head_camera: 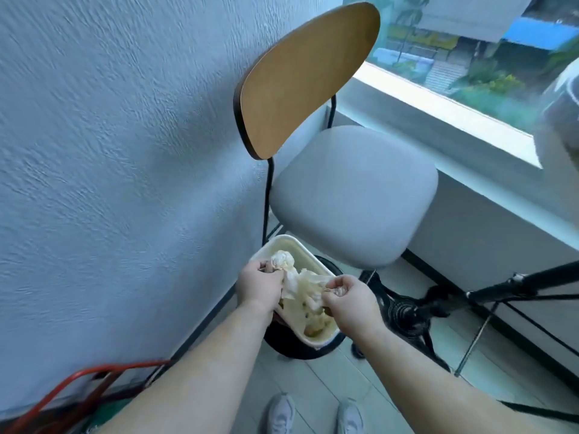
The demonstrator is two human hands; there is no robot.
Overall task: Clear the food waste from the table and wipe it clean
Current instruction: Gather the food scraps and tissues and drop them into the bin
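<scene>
Beside the textured blue-grey wall, low in the frame, left hand (pixel 260 282) and right hand (pixel 348 296) pinch crumpled greasy paper (pixel 293 278) inside a white oblong food tray (pixel 283 244) above a round black bin (pixel 297 347), best tipped slowly, centred.

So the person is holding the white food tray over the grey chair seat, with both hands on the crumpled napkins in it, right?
Not quite. The head view shows the tray held over a black bin on the floor, in front of the chair, not over its seat. The rest holds: left hand and right hand both grip the crumpled napkins in it.
</scene>
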